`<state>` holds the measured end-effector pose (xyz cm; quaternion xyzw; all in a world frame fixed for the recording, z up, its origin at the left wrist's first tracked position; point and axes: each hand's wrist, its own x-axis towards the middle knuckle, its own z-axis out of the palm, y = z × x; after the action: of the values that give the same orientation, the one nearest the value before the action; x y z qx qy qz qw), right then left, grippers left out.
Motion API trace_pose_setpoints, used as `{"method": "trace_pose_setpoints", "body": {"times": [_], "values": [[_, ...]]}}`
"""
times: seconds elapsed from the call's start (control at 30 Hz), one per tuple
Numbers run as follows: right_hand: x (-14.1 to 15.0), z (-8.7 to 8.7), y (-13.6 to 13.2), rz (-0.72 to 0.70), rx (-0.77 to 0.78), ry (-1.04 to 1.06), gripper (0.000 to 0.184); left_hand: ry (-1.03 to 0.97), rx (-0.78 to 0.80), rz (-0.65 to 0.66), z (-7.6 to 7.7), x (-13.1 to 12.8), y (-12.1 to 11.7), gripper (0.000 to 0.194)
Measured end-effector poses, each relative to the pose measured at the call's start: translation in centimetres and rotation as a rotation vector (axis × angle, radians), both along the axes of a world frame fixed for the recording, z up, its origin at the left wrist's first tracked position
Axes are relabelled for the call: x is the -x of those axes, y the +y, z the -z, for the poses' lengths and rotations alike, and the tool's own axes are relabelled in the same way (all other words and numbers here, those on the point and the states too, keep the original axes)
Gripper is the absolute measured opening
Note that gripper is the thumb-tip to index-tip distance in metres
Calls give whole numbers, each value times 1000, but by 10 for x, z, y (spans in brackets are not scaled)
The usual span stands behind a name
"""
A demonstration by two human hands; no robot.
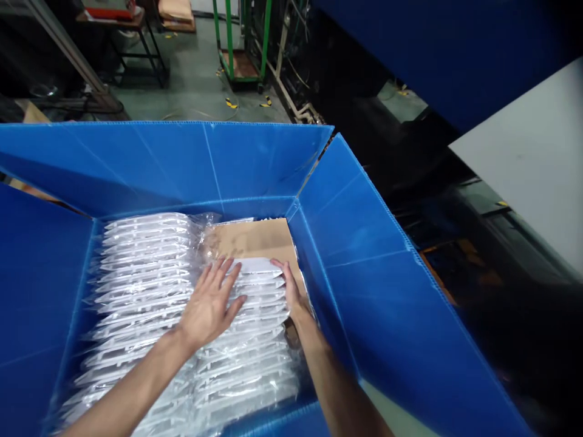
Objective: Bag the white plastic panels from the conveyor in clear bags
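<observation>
White pieces (143, 282) in clear wrapping stand in two rows inside a blue box (387, 267), two bare hands at the right-hand row.
At the upper left of the frame, a stool (141, 37) stands on the floor beyond the box. Below it, the left row runs from the lower left up close to the box's far wall, its wrapping glossy. At the center, the left hand (210, 306) is palm down with fingers spread wide, over the left end of the right row (257, 321). Beyond that row lies a brown cardboard sheet (257, 237); at top center stands a green cart (245, 77). Right of center, the right hand (291, 291) is against the row's right end, fingers pointing up the frame; whether it grips a piece cannot be told.
</observation>
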<state>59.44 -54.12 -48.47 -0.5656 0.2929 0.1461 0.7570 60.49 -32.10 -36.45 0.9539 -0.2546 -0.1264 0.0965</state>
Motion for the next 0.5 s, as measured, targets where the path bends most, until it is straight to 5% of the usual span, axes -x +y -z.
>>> {"method": "trace_pose_setpoints", "body": {"times": [0.2, 0.5], "values": [[-1, 2, 11, -39, 126, -35, 66, -13, -44, -89, 53, -2, -35, 52], [-20, -3, 8, -177, 262, -59, 66, -6, 27, -131, 38, -2, -49, 48]]}}
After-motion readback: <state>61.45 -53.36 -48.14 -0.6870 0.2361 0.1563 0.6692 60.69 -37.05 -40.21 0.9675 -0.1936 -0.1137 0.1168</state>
